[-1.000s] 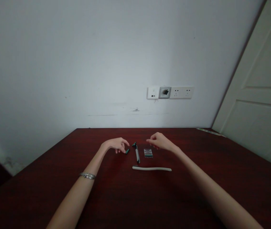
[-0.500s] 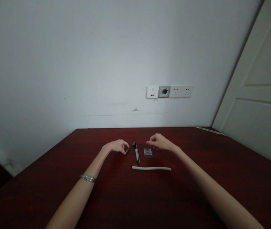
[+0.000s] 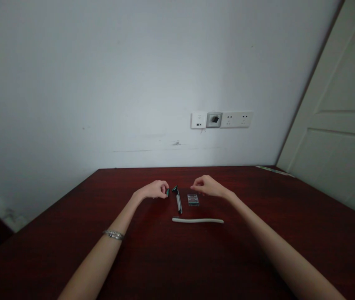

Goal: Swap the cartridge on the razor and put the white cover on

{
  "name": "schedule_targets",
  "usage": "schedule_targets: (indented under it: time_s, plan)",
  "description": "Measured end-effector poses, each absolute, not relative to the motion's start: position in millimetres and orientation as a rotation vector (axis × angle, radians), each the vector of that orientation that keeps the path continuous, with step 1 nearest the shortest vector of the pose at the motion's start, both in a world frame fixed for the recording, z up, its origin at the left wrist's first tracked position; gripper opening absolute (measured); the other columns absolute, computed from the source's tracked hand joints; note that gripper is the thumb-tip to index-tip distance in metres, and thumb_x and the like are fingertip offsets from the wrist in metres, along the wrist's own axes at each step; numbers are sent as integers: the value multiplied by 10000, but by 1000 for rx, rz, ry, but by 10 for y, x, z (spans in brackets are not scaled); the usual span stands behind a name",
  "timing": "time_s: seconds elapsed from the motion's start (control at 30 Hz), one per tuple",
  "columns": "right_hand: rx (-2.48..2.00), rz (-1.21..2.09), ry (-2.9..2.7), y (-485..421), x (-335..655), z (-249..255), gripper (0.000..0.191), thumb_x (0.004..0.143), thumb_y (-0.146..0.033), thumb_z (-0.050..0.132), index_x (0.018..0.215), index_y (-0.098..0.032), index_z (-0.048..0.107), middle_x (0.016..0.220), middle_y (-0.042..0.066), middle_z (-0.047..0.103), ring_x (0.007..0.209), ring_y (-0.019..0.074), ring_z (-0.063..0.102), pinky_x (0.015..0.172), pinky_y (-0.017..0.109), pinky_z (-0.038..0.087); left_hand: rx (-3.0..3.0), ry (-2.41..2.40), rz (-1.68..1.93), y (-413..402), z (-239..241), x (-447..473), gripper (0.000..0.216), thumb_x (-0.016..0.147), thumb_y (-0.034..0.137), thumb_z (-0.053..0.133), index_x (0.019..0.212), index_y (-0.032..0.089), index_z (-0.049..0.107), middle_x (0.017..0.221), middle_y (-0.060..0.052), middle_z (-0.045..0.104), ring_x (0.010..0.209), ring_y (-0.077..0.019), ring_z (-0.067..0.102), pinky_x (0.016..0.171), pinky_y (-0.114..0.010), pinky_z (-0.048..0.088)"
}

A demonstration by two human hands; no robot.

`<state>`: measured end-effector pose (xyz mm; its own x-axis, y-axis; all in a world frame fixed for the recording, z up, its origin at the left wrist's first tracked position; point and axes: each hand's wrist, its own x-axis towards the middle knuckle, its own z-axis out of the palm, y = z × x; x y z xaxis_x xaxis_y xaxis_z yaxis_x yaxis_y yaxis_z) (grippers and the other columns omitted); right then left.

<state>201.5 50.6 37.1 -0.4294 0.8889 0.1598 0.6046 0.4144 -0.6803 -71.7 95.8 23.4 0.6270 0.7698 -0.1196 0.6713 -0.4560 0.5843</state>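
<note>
Left hand [image 3: 156, 189] is being held clamped on a green piece [image 3: 167, 192], left of the razor [image 3: 178, 202]; right hand [image 3: 207, 186], grip indeterminable, is being held beyond the clear case [image 3: 192, 200]. Nearer, a white strip [image 3: 197, 221] is being supported by the table [image 3: 158, 258].

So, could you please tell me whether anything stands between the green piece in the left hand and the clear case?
Yes: the razor lies between them, right of the left hand and the green piece, left of the clear case. The pale strip lies nearer the camera.
</note>
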Motion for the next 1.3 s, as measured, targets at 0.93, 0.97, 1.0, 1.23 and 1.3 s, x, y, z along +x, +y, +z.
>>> schedule_targets:
  time_s: [0.93, 0.97, 1.0, 1.23, 1.3]
  plan:
    - [-1042, 1085, -1881, 373, 1864, 660, 260, 722, -369, 584, 678, -116, 622, 496, -15, 561, 337, 44, 385, 334, 185, 289, 2743, 908, 593, 336, 852, -186, 380, 779, 269, 541, 1154, 208, 529, 1043, -62, 484, 724, -115, 476, 672, -250, 397]
    - [-1045, 1084, -1879, 372, 1865, 660, 259, 724, -369, 582, 678, -117, 620, 498, -15, 564, 330, 42, 380, 331, 185, 285, 2734, 905, 597, 335, 852, -185, 385, 776, 266, 545, 1157, 209, 533, 1040, -63, 487, 725, -117, 475, 673, -250, 397]
    - [-1050, 1083, -1879, 372, 1864, 659, 260, 724, -370, 582, 676, -118, 617, 500, -14, 566, 326, 40, 377, 329, 184, 282, 2727, 903, 600, 333, 853, -184, 389, 773, 262, 548, 1159, 210, 537, 1038, -64, 489, 725, -119, 474, 675, -251, 397]
    - [-1063, 1064, -1828, 387, 1858, 630, 275, 726, -389, 580, 724, -118, 624, 507, -17, 564, 322, 40, 383, 321, 177, 299, 2639, 898, 719, 377, 858, -212, 522, 748, 283, 594, 1256, 238, 483, 1078, -60, 505, 661, -86, 462, 675, -245, 415]
    - [-1054, 1023, -1794, 391, 1852, 626, 297, 734, -411, 570, 746, -119, 623, 510, -20, 560, 320, 41, 388, 318, 177, 301, 2556, 914, 853, 412, 858, -219, 484, 729, 306, 622, 1197, 216, 540, 1020, -49, 541, 624, -74, 451, 647, -237, 419]
